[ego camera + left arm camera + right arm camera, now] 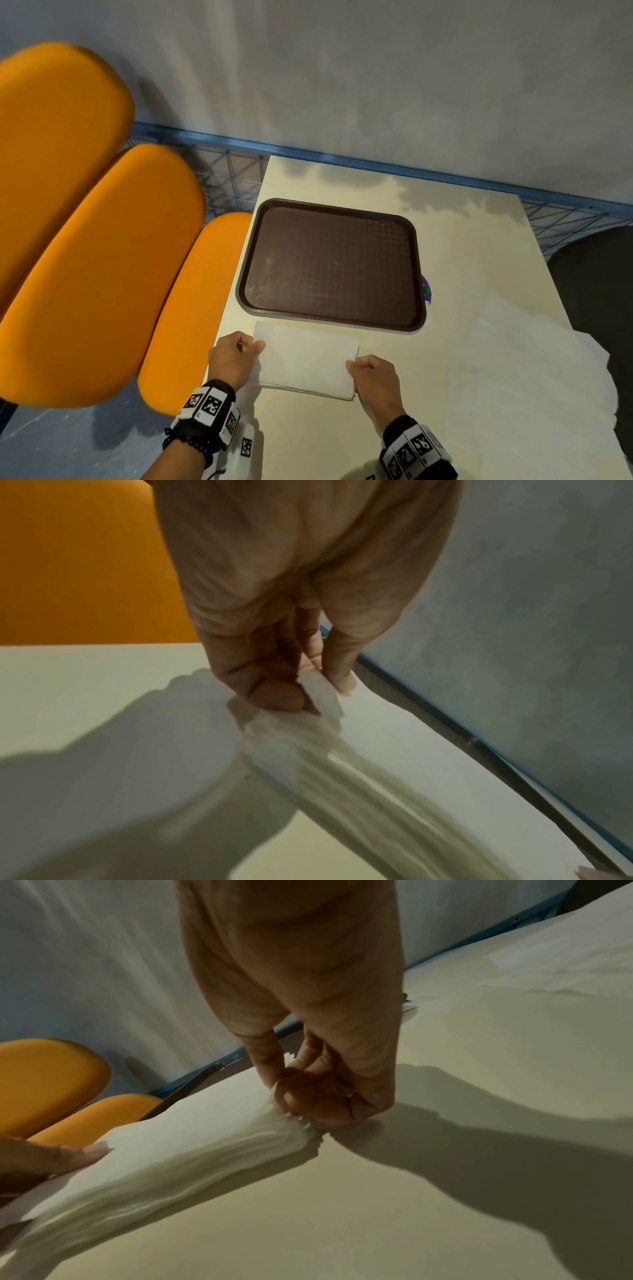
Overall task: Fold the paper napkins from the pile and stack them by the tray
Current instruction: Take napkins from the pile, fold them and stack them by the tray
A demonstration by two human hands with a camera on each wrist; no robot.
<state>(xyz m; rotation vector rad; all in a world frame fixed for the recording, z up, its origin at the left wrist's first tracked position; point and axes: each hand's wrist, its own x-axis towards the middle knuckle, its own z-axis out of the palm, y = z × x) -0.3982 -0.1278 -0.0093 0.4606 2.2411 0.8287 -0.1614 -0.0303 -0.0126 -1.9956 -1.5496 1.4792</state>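
One folded napkin stack (pixel 305 359) on table (pixel 462 246), just near side of brown tray (pixel 330 263); long axis runs left to right. Left hand (pixel 231 359) pinches left end, right hand (pixel 375 378) pinches right end. Unfolded napkin pile (pixel 534 370): nearer right hand.

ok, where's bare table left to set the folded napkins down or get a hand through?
Bare table: right of the tray up to the far edge, and the near strip in front of the folded stack. Crowded: the loose napkin pile fills the right side; left hand and right hand pinch the stack's ends close by the tray.
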